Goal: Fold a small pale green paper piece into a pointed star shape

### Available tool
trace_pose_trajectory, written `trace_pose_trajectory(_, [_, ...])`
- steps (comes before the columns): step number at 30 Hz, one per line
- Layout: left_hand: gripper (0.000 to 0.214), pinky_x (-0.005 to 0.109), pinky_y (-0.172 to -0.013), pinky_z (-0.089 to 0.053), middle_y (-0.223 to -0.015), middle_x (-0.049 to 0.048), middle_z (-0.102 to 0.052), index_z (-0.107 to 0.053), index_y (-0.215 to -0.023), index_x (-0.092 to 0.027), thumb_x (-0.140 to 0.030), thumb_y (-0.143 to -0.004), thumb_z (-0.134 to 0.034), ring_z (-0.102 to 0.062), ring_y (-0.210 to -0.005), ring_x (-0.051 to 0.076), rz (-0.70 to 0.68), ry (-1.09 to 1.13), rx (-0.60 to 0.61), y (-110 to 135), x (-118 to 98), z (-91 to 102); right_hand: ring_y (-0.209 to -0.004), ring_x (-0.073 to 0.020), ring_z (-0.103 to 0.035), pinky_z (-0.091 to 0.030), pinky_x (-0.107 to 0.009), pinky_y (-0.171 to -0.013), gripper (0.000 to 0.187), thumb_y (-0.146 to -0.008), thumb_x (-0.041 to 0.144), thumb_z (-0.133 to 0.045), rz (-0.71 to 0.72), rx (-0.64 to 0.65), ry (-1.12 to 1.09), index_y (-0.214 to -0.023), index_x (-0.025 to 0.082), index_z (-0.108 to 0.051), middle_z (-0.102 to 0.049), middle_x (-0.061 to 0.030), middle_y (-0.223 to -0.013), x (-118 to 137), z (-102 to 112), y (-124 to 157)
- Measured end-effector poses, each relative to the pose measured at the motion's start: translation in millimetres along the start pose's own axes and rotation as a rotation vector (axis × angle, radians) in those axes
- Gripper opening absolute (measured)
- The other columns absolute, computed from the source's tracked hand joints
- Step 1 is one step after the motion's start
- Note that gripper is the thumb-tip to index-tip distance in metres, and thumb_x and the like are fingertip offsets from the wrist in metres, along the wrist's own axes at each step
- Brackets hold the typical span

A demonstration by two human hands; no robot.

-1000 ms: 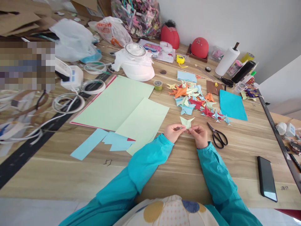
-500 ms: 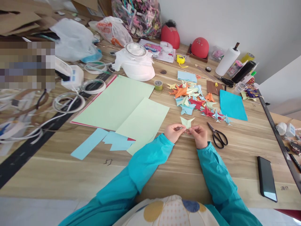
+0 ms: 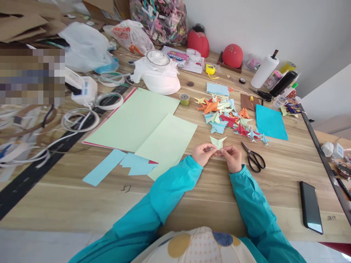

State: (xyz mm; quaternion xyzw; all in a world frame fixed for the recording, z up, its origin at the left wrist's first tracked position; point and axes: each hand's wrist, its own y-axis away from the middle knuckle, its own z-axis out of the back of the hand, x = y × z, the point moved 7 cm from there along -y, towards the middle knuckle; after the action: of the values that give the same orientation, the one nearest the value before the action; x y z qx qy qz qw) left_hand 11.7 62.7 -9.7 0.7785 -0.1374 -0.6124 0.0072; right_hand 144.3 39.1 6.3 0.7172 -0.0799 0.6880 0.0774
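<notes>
Between my two hands is a small pale green folded paper figure, its two points spread outward and away from me. My left hand pinches its near left side with thumb and forefinger. On the near right side, my right hand pinches it the same way. The fingertips hide the figure's lower part. Just beyond lies a pile of folded paper figures in orange, red, blue and pale green. Black-handled scissors rest to the right of my right hand.
Pale green sheets and blue paper strips lie to the left. A spool of thread, a turquoise cloth-like square and blue paper slips sit farther back. A phone lies at right. White cables coil at far left.
</notes>
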Motion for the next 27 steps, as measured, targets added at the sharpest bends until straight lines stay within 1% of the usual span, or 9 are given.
trace_pose_trajectory(11, [0.029,0.027,-0.054,-0.052,-0.056,0.0024,-0.064,-0.058,-0.073,-0.012,-0.035,-0.059,-0.069,-0.062,-0.054,0.015,0.01,0.079,0.084,-2.3,0.9,-4.8,-0.045,-0.0137,-0.057,-0.048,-0.029,-0.05,0.03,-0.058,0.037,-0.072,-0.021,-0.027,-0.042,-0.067,0.019,-0.049,-0.06,0.003,-0.051,-3.6,2.1,-1.8])
trace_pose_trajectory(18, [0.031,0.029,-0.056,-0.052,-0.061,0.0032,-0.065,-0.057,-0.079,-0.011,-0.035,-0.061,-0.066,-0.064,-0.059,0.017,0.024,0.135,0.097,-2.3,1.0,-6.1,-0.045,-0.0132,-0.056,-0.046,-0.028,-0.049,0.028,-0.057,0.033,-0.073,-0.018,-0.045,-0.067,-0.066,0.019,-0.05,-0.059,0.0036,-0.051,-6.7,5.7,-3.7])
trace_pose_trajectory(22, [0.029,0.028,-0.054,-0.051,-0.058,-0.0002,-0.064,-0.046,-0.076,-0.015,-0.033,-0.063,-0.065,-0.064,-0.057,0.017,0.03,0.179,0.082,-2.1,-1.8,-6.8,-0.046,-0.0126,-0.057,-0.046,-0.027,-0.049,0.025,-0.059,0.031,-0.072,-0.015,-0.026,-0.09,-0.067,0.019,-0.051,-0.06,0.0035,-0.051,-8.5,5.8,-3.9])
trace_pose_trajectory(25, [0.039,0.026,-0.053,-0.05,-0.055,-0.0037,-0.063,-0.036,-0.075,-0.019,-0.027,-0.058,-0.07,-0.063,-0.053,0.015,0.009,0.181,0.062,-2.4,-2.8,-6.3,-0.046,-0.0121,-0.056,-0.046,-0.026,-0.049,0.025,-0.059,0.03,-0.072,-0.026,0.005,-0.072,-0.066,0.019,-0.051,-0.06,0.0034,-0.051,-7.1,3.0,-2.5])
trace_pose_trajectory(27, [0.046,0.024,-0.052,-0.049,-0.053,-0.0058,-0.062,-0.033,-0.075,-0.02,-0.022,-0.053,-0.073,-0.061,-0.05,0.013,-0.012,0.172,0.053,-2.6,-2.0,-4.9,-0.047,-0.0118,-0.057,-0.045,-0.026,-0.049,0.024,-0.06,0.029,-0.071,-0.034,0.03,-0.066,-0.066,0.019,-0.051,-0.06,0.0034,-0.051,-4.2,0.3,-0.5])
